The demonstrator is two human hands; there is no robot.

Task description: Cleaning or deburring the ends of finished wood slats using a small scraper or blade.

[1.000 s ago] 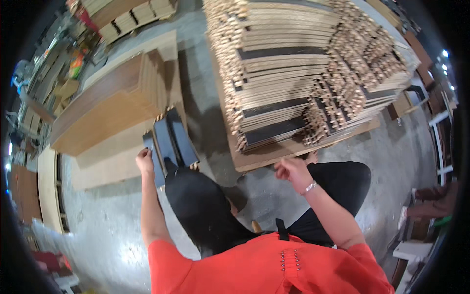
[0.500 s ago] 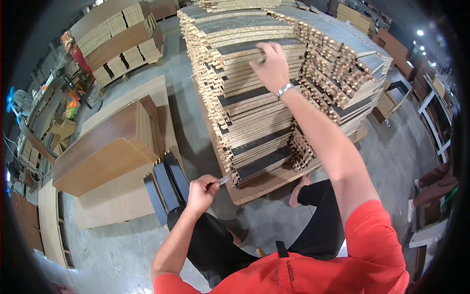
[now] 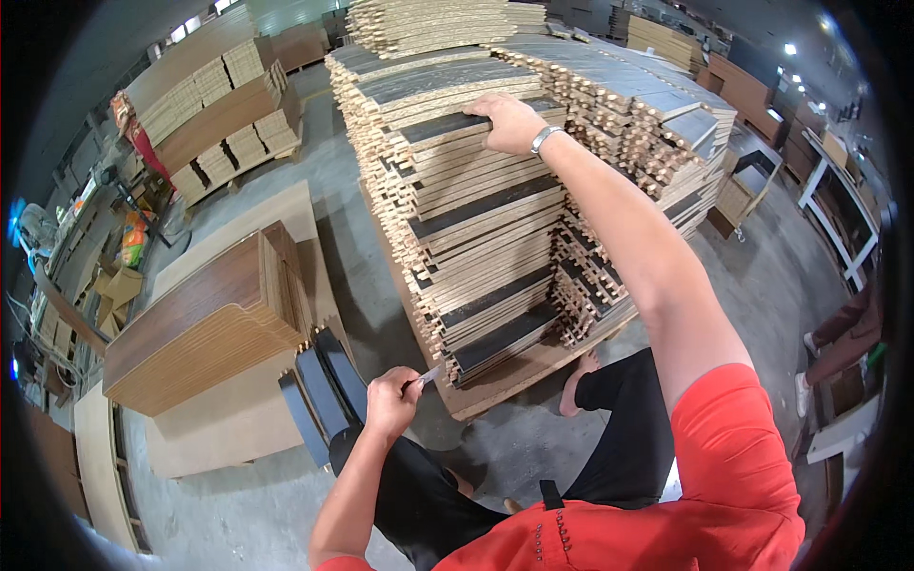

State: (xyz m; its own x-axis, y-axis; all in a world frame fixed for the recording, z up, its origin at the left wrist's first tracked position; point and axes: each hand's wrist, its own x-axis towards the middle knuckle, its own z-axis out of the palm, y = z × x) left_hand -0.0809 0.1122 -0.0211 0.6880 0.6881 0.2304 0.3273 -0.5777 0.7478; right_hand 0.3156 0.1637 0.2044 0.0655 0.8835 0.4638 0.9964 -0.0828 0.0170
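My left hand (image 3: 391, 404) is closed around a small knife (image 3: 427, 377); its pale flat blade points toward the lower corner of a tall stack. That stack (image 3: 486, 214) is made of chipboard strips with dark faces and wooden dowels (image 3: 405, 205) sticking out of their ends. Higher up, my right hand (image 3: 511, 125) rests on a dark-faced strip (image 3: 443, 127) near the top of the stack's front. Its fingers are stretched out along the strip, and the thumb is partly hidden. Beside my left leg stand a few dark narrow boards (image 3: 322, 395) with dowels at their ends.
A pile of brown panels (image 3: 190, 324) lies on flat sheets at the left. Farther back are pallets of stacked boards (image 3: 228, 143). A wooden cart (image 3: 745, 190) and a white frame (image 3: 843, 209) stand right. Another person's legs (image 3: 838, 333) show at the right edge.
My right hand has come down onto the strip, its fingers now stretched out instead of curled above it. My left hand keeps the knife near the stack's corner. The view has shifted slightly.
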